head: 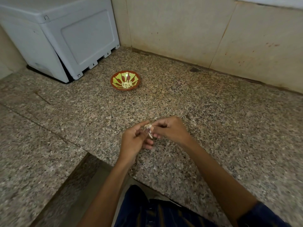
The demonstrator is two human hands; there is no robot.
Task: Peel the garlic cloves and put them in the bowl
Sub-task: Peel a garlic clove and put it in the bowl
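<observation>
Head view: a speckled granite counter [213, 112] meets beige tiled walls [180, 27]. A white appliance [62, 38] stands at ten o'clock. The bowl [125, 80], at twelve o'clock from the hands, holds peeled cloves [126, 84]. Left hand [134, 141] and right hand [170, 130] pinch a garlic clove [148, 127], its skin hanging loose.

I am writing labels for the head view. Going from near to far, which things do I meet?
Dark shirt → left hand and right hand, which pinch a garlic clove → bowl with peeled cloves → white box.
</observation>
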